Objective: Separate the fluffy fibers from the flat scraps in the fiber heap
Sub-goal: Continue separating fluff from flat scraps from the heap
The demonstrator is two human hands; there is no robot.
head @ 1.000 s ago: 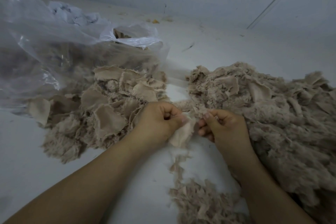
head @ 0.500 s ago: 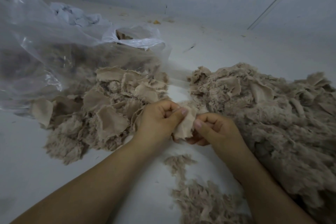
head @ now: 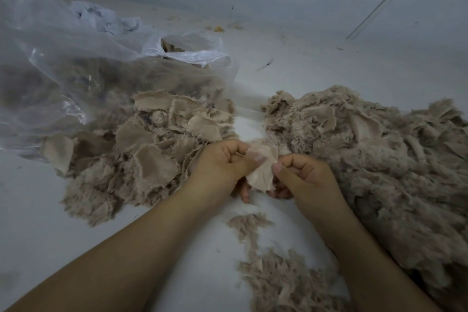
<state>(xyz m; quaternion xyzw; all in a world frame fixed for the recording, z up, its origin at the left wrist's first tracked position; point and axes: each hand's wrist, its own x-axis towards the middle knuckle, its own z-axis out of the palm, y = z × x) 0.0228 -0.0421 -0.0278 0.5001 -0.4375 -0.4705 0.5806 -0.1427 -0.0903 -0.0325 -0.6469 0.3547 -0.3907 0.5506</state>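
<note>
At frame centre, between the sorted pile (head: pixel 141 159) and fiber heap (head: pixel 367 159), both hands (head: pixel 222 167) (head: pixel 306 177) pinch one flat scrap (head: pixel 262 167); peeling slowly should strip fluff cleanly.

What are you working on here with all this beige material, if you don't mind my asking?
A person is sorting beige scraps by hand. The left hand and right hand both pinch one flat scrap between them. A pile with flat pieces lies left, a fluffier heap right, loose fluff nearer, beside a plastic bag.
</note>
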